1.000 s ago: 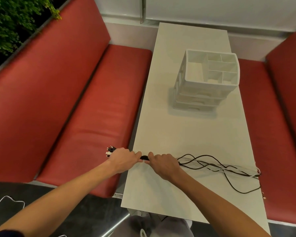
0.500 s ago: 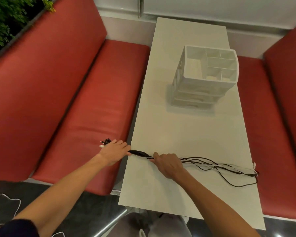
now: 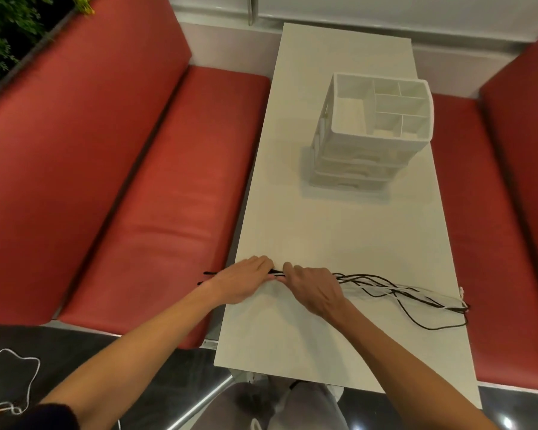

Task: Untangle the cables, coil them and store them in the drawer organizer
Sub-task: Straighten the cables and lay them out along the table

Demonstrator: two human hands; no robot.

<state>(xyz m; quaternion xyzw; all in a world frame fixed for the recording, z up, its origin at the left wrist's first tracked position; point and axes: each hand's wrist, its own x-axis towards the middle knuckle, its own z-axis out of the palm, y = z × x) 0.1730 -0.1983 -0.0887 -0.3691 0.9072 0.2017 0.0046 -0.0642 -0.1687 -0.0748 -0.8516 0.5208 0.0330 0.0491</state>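
A bundle of several black and white cables (image 3: pixel 395 290) lies across the near part of the white table (image 3: pixel 339 218), fanning out to the right edge. My left hand (image 3: pixel 243 280) grips the bundle at the table's left edge, with the cable ends sticking out past it over the bench. Right beside it, my right hand (image 3: pixel 311 287) grips the same bundle, the two hands almost touching. The white drawer organizer (image 3: pixel 370 135) stands further back on the table, its open top compartments showing and its drawers closed.
Red padded benches (image 3: pixel 156 187) run along both sides of the table. A white cord (image 3: pixel 19 383) lies on the dark floor at the lower left. Green foliage fills the top-left corner.
My left hand has moved back right along the bundle to meet my right hand. Less cable now sticks out past the left hand, and the loose strands have spread a little.
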